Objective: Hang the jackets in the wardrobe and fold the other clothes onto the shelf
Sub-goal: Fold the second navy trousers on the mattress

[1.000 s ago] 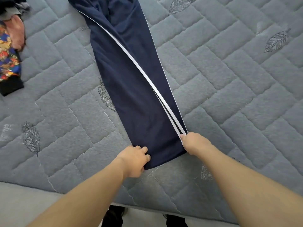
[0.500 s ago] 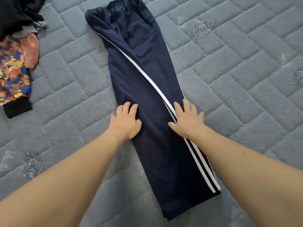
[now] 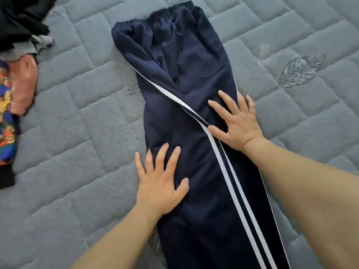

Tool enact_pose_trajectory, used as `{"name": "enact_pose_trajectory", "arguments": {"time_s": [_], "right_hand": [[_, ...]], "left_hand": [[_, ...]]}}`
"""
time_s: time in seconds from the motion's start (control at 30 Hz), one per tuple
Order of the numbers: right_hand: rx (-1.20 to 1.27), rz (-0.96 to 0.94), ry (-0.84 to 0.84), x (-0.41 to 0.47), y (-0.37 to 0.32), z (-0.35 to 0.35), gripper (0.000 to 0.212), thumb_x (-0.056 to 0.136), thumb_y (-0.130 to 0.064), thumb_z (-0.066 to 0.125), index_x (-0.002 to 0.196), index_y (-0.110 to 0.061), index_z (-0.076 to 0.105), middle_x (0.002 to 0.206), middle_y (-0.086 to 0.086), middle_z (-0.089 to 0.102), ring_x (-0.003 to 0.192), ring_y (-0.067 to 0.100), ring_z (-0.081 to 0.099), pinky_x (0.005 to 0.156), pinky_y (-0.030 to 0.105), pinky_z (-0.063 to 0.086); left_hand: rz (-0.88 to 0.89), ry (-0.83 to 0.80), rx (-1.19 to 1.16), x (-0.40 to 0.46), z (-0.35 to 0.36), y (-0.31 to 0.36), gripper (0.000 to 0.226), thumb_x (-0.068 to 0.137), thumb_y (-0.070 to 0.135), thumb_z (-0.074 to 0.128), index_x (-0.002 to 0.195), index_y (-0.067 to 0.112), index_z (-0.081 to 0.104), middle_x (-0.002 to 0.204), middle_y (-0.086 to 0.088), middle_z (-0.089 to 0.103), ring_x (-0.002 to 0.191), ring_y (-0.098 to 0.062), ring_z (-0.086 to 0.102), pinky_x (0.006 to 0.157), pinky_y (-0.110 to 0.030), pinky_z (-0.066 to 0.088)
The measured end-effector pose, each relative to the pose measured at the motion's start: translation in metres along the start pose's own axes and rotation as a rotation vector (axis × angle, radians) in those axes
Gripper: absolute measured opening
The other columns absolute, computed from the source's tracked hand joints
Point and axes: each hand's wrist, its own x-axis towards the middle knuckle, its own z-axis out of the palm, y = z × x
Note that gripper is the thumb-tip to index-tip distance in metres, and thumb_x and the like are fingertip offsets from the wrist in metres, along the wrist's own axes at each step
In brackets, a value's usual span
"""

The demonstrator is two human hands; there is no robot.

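Navy track trousers point(image 3: 180, 78) with white side stripes lie lengthwise on the grey quilted mattress point(image 3: 77, 144), legs laid one on the other and the elastic waistband at the far end. My left hand point(image 3: 161, 177) rests flat on the left edge of the legs with its fingers spread. My right hand point(image 3: 236, 121) presses flat on the right side, just past where the white stripes cross. Neither hand grips the cloth. The trouser hems run out of view at the bottom.
A heap of other clothes sits at the left edge: black fabric point(image 3: 19, 18) on top, a pink piece point(image 3: 23, 86) below it, and a bright patterned garment point(image 3: 5, 121) with a black cuff. Bare mattress stretches to the right of the trousers.
One second ago both hands held the hems at the near edge of the mattress. They have let go and slid up the legs toward the waistband, now lying flat on the cloth.
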Motion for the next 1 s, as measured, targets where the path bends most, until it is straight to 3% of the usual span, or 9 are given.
{"name": "enact_pose_trajectory", "arguments": {"time_s": [0.1, 0.2, 0.33, 0.4, 0.53, 0.67, 0.73, 0.9, 1.0], "right_hand": [[0.041, -0.015, 0.056, -0.001, 0.000, 0.003, 0.071, 0.082, -0.068, 0.041, 0.148, -0.041, 0.036, 0.160, -0.005, 0.026, 0.140, 0.042, 0.028, 0.117, 0.058, 0.013], [0.073, -0.014, 0.063, 0.001, 0.002, 0.001, 0.073, 0.081, -0.067, 0.045, 0.148, -0.039, 0.038, 0.160, -0.004, 0.027, 0.140, 0.042, 0.029, 0.118, 0.058, 0.014], [0.102, -0.030, 0.085, 0.001, 0.003, 0.001, 0.074, 0.079, -0.066, 0.050, 0.147, -0.037, 0.040, 0.160, -0.004, 0.028, 0.143, 0.040, 0.027, 0.118, 0.058, 0.014], [0.116, -0.026, 0.099, 0.001, 0.003, 0.003, 0.076, 0.078, -0.066, 0.052, 0.147, -0.036, 0.041, 0.160, -0.004, 0.028, 0.144, 0.040, 0.025, 0.118, 0.059, 0.014], [0.120, -0.035, 0.106, 0.003, 0.004, 0.004, 0.077, 0.077, -0.065, 0.055, 0.147, -0.035, 0.041, 0.160, -0.004, 0.028, 0.145, 0.040, 0.023, 0.118, 0.059, 0.013], [0.139, -0.034, 0.099, 0.002, 0.005, 0.003, 0.076, 0.077, -0.061, 0.055, 0.147, -0.034, 0.041, 0.160, -0.004, 0.027, 0.146, 0.038, 0.022, 0.119, 0.059, 0.011], [0.149, -0.042, 0.096, 0.002, 0.006, 0.004, 0.073, 0.080, -0.059, 0.052, 0.148, -0.033, 0.040, 0.160, -0.004, 0.027, 0.147, 0.037, 0.020, 0.119, 0.058, 0.011], [0.193, -0.058, 0.132, 0.002, 0.010, 0.006, 0.060, 0.090, -0.055, 0.039, 0.142, -0.027, 0.049, 0.160, -0.001, 0.030, 0.148, 0.036, 0.020, 0.118, 0.058, 0.013], [0.216, -0.071, 0.136, 0.003, 0.010, 0.007, 0.062, 0.089, -0.057, 0.040, 0.142, -0.027, 0.050, 0.159, -0.001, 0.030, 0.148, 0.036, 0.019, 0.118, 0.059, 0.014]], "left_hand": [[-0.052, 0.155, -0.084, 0.067, -0.028, -0.015, 0.062, 0.084, 0.055, 0.046, 0.136, 0.022, 0.054, 0.129, -0.010, 0.048, 0.112, -0.037, 0.044, 0.108, -0.064, 0.024], [-0.584, 0.343, -0.228, 0.175, -0.066, -0.023, 0.056, 0.085, 0.049, 0.047, 0.132, 0.018, 0.051, 0.129, -0.011, 0.049, 0.113, -0.034, 0.045, 0.098, -0.048, 0.031], [-1.148, 0.163, -0.661, 0.286, -0.094, -0.053, 0.061, 0.088, 0.049, 0.047, 0.137, 0.013, 0.046, 0.142, -0.010, 0.049, 0.129, -0.035, 0.045, 0.107, -0.044, 0.034], [-1.123, 0.088, -0.728, 0.301, -0.101, -0.056, 0.055, 0.089, 0.042, 0.048, 0.136, 0.012, 0.048, 0.142, -0.010, 0.052, 0.129, -0.035, 0.048, 0.109, -0.043, 0.037], [-0.797, 0.268, -0.373, 0.317, -0.120, -0.028, 0.041, 0.092, 0.033, 0.043, 0.126, 0.012, 0.051, 0.132, -0.011, 0.057, 0.122, -0.034, 0.051, 0.097, -0.044, 0.039], [-0.560, 0.368, -0.550, 0.354, -0.130, 0.027, 0.036, 0.092, 0.025, 0.045, 0.125, 0.011, 0.043, 0.116, -0.010, 0.065, 0.104, -0.033, 0.061, 0.077, -0.031, 0.035], [-0.483, 0.312, -0.675, 0.371, -0.129, 0.054, 0.041, 0.092, 0.020, 0.047, 0.131, 0.011, 0.038, 0.112, -0.008, 0.063, 0.100, -0.028, 0.060, 0.077, -0.028, 0.035], [-0.373, -0.199, -0.882, 0.384, -0.106, 0.070, 0.034, 0.095, 0.030, 0.048, 0.125, 0.013, 0.047, 0.124, -0.009, 0.058, 0.095, -0.018, 0.055, 0.074, -0.030, 0.042], [-0.069, 0.030, -0.758, 0.334, -0.109, 0.043, 0.028, 0.093, 0.016, 0.048, 0.119, 0.009, 0.057, 0.117, -0.005, 0.059, 0.101, -0.013, 0.052, 0.091, -0.028, 0.043]]}}
